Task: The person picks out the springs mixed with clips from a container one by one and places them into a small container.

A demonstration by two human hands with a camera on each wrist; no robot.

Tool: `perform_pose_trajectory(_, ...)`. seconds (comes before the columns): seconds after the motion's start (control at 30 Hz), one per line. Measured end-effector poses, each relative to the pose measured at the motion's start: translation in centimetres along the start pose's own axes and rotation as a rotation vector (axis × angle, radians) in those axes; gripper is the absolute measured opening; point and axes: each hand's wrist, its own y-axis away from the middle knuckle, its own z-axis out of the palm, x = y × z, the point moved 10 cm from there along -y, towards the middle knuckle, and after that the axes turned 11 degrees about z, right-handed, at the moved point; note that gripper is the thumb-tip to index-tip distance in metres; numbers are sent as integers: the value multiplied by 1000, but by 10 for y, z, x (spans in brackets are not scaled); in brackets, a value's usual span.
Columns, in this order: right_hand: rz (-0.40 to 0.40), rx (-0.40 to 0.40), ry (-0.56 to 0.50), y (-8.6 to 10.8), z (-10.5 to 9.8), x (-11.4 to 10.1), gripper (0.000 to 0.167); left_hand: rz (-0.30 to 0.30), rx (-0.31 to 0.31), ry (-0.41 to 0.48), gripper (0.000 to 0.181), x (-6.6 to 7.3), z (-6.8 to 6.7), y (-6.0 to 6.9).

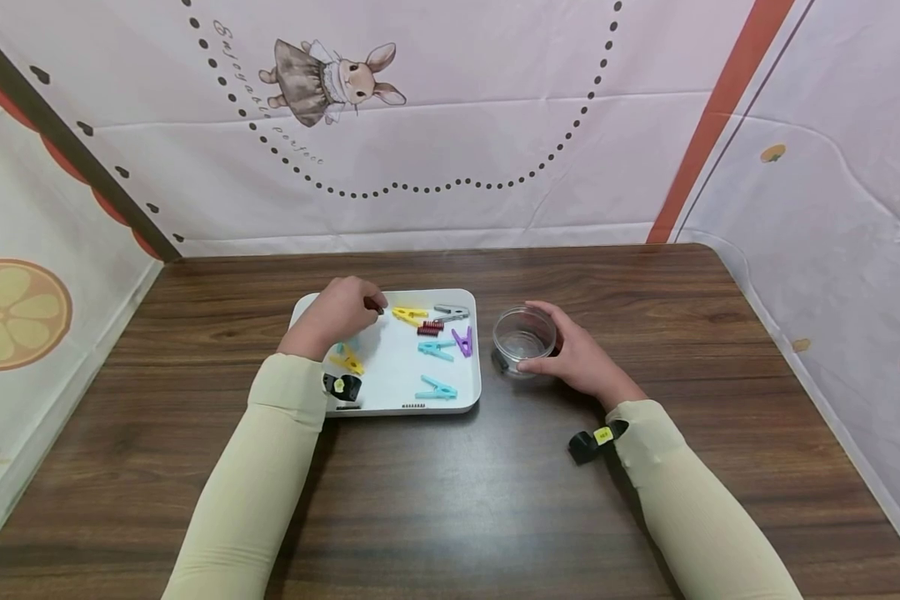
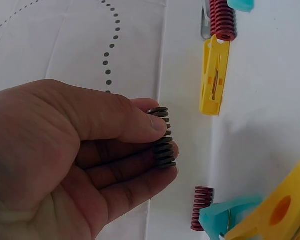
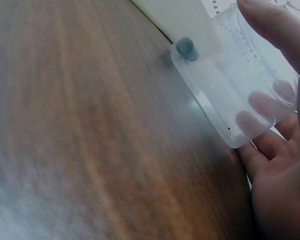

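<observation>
My left hand (image 1: 342,310) is over the far left part of the white tray (image 1: 378,379), pinching a dark coil spring (image 2: 164,145) between thumb and fingers. To the tray's right, my right hand (image 1: 581,358) grips a clear round plastic container (image 1: 523,337) standing on the table, thumb on the near side. A small dark cylinder (image 1: 499,360) shows at the container's lower left; whether it lies inside or beside it I cannot tell. Red springs (image 1: 430,328) lie in the tray among yellow clips (image 1: 410,314), teal clips (image 1: 437,350), a purple clip (image 1: 462,342) and a grey clip (image 1: 452,312).
Small dark ridged pieces (image 1: 413,406) lie along the tray's near edge. Another red spring (image 2: 202,207) lies beside a teal clip in the left wrist view. The brown wooden table (image 1: 450,500) meets a printed cloth (image 1: 495,108) at the back and sides.
</observation>
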Motion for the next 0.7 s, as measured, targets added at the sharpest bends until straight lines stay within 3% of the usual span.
perform_pose_trajectory(0.4, -8, -4, 12, 1, 0, -2, 96, 6, 9, 4, 26, 9, -6, 3)
perform_pose_trajectory(0.7, 40, -9, 9, 1, 0, 1, 96, 14, 29, 4, 24, 15, -9, 5)
